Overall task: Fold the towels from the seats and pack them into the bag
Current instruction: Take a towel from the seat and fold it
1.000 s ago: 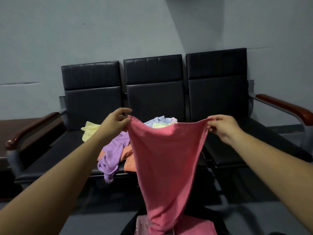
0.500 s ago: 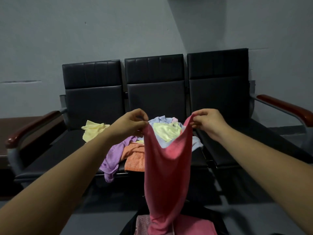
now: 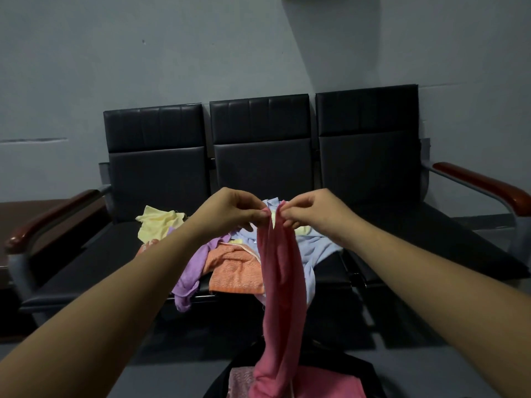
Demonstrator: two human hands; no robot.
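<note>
A pink towel point(image 3: 280, 297) hangs folded lengthwise in front of the seats. My left hand point(image 3: 230, 211) and my right hand point(image 3: 310, 209) pinch its two top corners, held almost together. Its lower end reaches down into the black bag point(image 3: 370, 372) at the bottom edge, where pink cloth point(image 3: 324, 383) lies inside. On the middle seat lies a heap of towels: an orange one point(image 3: 235, 271), a purple one point(image 3: 189, 274), a light blue one point(image 3: 316, 248) and a yellow one point(image 3: 158, 225).
A row of three black padded seats point(image 3: 370, 156) stands against a grey wall, with wooden armrests at the left point(image 3: 54, 214) and right point(image 3: 485, 185). A dark brown table point(image 3: 17, 211) stands at far left. Grey floor lies before the seats.
My hands have come together, bringing the pink towel's top corners from a wide spread to nearly touching. The towel now hangs narrow, folded in half.
</note>
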